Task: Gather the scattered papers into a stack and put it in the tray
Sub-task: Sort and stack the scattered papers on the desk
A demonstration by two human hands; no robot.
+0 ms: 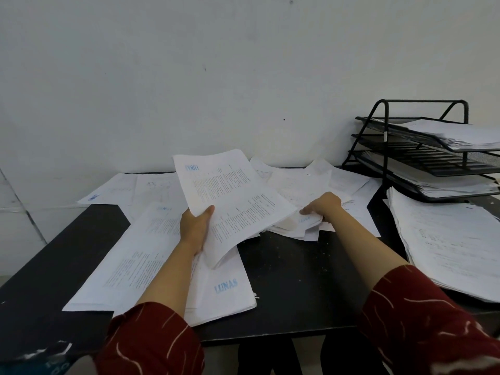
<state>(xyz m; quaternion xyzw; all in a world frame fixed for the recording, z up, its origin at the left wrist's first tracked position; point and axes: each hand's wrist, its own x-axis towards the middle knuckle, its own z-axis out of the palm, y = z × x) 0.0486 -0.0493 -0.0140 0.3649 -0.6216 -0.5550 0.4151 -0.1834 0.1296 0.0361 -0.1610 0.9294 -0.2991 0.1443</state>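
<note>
While my left hand [196, 228] grips a bunch of papers [232, 201] and lifts them off the table [295, 280], my right hand [322, 207] grips the edge of a messy pile [300, 196] that lies flat. My left thumb sits on top of the sheets I hold, and my fingers curl under them. The bunch tilts up, with its far end higher than the near end. The tray [422, 150] is black, has three shelves, and stands at the back right corner of the table. Its top and bottom shelves already have papers in them. Just in front of the tray lies a big stack [449, 244] on the table. The messy pile is to the left of the tray, near it. Further left of the tray, past my left hand, more sheets [151, 239] are spread flat. One near me says LUNAS [226, 286] in blue. Both my sleeves [151, 345] are dark red with thin white lines.
</note>
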